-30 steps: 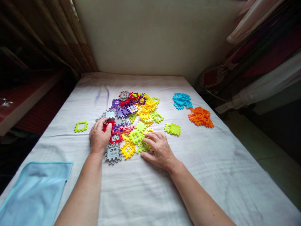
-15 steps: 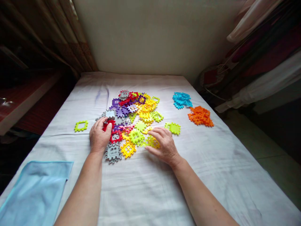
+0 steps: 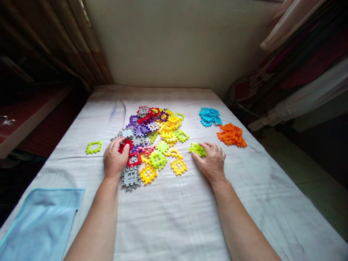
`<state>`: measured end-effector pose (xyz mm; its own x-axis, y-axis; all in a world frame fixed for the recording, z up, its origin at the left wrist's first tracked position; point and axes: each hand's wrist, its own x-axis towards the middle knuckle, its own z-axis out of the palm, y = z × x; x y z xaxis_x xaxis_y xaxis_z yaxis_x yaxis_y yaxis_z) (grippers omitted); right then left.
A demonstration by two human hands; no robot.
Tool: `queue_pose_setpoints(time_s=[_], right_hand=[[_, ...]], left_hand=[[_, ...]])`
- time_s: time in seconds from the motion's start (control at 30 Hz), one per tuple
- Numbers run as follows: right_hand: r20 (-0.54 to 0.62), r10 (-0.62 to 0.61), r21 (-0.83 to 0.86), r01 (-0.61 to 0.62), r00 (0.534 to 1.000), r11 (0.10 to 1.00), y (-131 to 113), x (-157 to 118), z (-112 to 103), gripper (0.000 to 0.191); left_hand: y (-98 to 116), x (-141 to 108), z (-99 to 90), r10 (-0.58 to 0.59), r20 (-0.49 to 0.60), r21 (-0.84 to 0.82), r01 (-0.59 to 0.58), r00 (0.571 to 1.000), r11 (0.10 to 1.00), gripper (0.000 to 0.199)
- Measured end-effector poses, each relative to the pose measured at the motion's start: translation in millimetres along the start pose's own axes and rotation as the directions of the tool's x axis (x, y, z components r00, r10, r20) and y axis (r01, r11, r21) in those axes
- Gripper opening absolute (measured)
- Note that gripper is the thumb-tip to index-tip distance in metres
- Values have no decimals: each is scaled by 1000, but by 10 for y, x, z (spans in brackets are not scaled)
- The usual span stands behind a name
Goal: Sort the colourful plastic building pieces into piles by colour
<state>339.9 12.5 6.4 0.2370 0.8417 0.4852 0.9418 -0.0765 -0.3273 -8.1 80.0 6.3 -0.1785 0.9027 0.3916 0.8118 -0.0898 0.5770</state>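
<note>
A mixed pile of notched plastic tiles [image 3: 141, 128] in red, purple, grey, yellow and green lies mid-table. My left hand [image 3: 115, 156] rests at its left edge, fingers curved and apart from the thumb, over a red tile [image 3: 127, 144]; nothing is clearly gripped. To the right of the pile, my right hand [image 3: 212, 159] has thumb and fingers around lime green tiles [image 3: 197, 149] near the cloth. A yellow window tile [image 3: 178, 166] lies between that hand and the pile's front part, beside a green window tile [image 3: 158, 159].
Blue tiles [image 3: 210, 116] and orange tiles [image 3: 232, 135] form two heaps at the right. A lone green frame [image 3: 94, 147] lies at the left. A light blue cloth [image 3: 43, 221] covers the near left corner of the white sheet [image 3: 163, 224]. A wall stands behind.
My right hand has moved right from the pile's front edge to the lime green tiles, with green now at its fingertips. The yellow window tile is uncovered. My left hand has stayed in place.
</note>
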Motion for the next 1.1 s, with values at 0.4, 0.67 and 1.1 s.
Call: queue_pose_setpoints(time_s=[0.4, 0.67, 1.1], right_hand=[[94, -178, -4, 179, 980, 984, -112, -28, 101, 20], [59, -110, 3, 110, 992, 994, 22, 1, 106, 22], [-14, -68, 10, 69, 998, 998, -4, 11, 70, 26]], left_hand=[[-8, 0, -3, -2, 2, -6, 2, 1000, 1000, 36], [-3, -2, 6, -8, -11, 3, 8, 1000, 1000, 40], [-6, -3, 9, -11, -3, 8, 11, 1000, 1000, 39]])
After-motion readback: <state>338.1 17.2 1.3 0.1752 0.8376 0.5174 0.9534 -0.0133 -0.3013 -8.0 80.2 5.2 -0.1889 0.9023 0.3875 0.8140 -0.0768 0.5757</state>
